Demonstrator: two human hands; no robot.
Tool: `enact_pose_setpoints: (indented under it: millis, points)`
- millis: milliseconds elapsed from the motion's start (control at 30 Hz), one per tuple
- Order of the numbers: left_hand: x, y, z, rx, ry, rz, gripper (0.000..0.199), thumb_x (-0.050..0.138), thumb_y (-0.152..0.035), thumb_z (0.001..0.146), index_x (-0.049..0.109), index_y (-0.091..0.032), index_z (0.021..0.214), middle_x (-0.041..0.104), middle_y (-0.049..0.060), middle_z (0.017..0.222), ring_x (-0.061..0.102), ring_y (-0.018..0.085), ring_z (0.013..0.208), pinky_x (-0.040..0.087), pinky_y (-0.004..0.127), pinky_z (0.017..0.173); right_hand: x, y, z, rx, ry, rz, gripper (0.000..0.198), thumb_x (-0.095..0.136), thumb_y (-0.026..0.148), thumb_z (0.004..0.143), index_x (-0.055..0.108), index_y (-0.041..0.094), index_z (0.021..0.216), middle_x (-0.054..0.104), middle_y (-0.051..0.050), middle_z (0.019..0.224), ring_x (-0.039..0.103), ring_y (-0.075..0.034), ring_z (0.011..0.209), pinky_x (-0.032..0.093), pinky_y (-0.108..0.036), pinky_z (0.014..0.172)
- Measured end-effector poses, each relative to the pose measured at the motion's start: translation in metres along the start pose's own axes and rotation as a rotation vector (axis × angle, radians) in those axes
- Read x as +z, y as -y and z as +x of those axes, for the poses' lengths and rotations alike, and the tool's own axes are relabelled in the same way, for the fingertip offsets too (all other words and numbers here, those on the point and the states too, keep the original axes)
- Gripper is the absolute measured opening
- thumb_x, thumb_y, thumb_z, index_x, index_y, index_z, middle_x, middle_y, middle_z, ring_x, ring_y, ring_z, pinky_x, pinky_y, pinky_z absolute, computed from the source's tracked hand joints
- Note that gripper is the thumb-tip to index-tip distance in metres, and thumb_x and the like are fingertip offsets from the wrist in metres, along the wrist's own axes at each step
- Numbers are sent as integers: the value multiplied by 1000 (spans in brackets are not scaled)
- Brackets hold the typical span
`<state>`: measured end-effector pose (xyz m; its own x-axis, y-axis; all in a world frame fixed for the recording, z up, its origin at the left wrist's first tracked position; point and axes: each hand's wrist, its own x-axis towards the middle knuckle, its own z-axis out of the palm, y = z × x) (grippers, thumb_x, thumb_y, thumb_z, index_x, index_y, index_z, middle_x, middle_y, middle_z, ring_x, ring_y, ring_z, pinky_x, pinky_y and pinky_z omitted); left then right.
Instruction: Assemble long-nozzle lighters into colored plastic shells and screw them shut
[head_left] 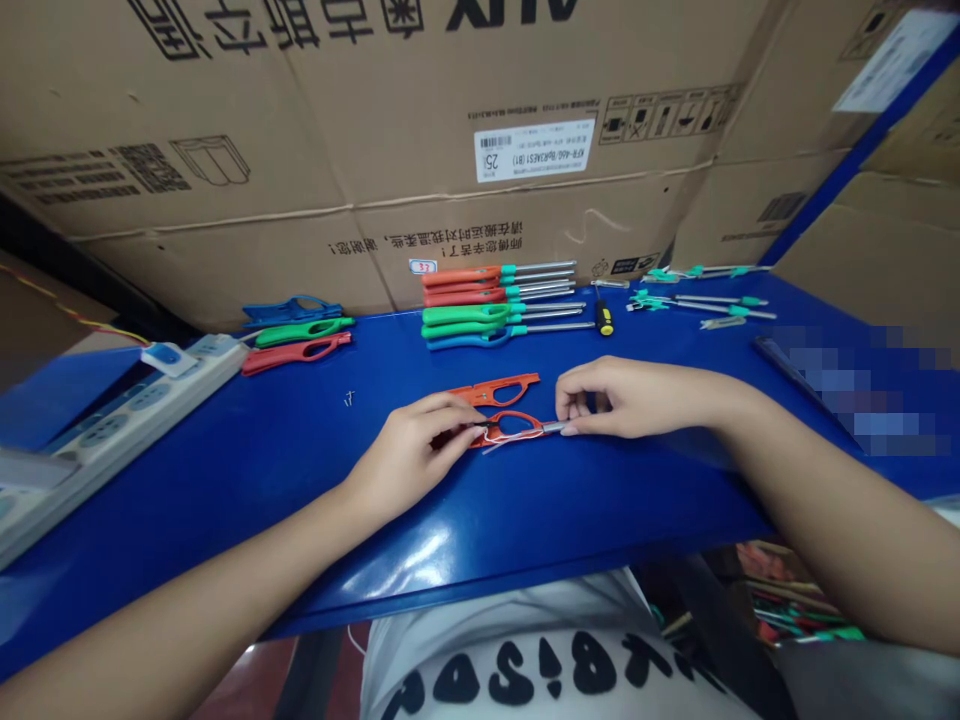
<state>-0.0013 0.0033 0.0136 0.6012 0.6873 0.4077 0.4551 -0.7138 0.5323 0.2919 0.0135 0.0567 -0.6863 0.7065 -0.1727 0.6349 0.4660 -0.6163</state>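
An orange lighter handle half [517,416] lies on the blue table between my hands, with a white wire [517,437] running along it. My left hand [412,455] is closed at its left end, thumb and fingers pinching a small black part [486,424]. At the other end my right hand [626,395] pinches a silver metal tube [553,427] at the mouth of the shell; the tube's far end is hidden by the fingers. Just behind lies a second orange handle half [499,390], apart from my right hand and partly covered by my left fingers.
Assembled long-nosed lighters [469,316] lie in a row behind, beside a yellow-black screwdriver [604,315]. Metal rods with teal parts [720,302] are at the back right, coloured handle shells [300,352] at the back left. Small screws [349,398] lie nearer. A power strip [127,420] runs along the left.
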Motion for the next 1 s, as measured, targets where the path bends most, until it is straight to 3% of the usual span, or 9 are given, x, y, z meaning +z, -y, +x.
enact_pose_setpoints:
  millis: [300, 733, 1000]
  points:
    - [0, -1, 0, 46, 16, 24, 15, 62, -20, 96, 75, -18, 104, 76, 7, 99, 73, 19, 92, 58, 29, 84, 1, -4, 0, 12, -24, -120, 16, 68, 34, 86, 68, 18, 85, 68, -4, 85, 57, -15, 74, 42, -27, 67]
    - [2, 0, 2, 49, 25, 32, 15, 63, -21, 96, 77, -18, 99, 77, 6, 94, 73, 18, 87, 58, 29, 79, 6, 5, 5, 245, -34, 13, 20, 75, 35, 79, 63, 19, 78, 65, 1, 67, 57, -12, 55, 39, -24, 52]
    - [0, 0, 1, 57, 23, 14, 17, 61, -22, 97, 78, -18, 101, 77, 6, 95, 73, 19, 87, 59, 30, 80, 6, 3, 7, 297, -18, 120, 46, 68, 64, 79, 60, 19, 73, 62, 1, 52, 57, -13, 45, 38, -24, 48]
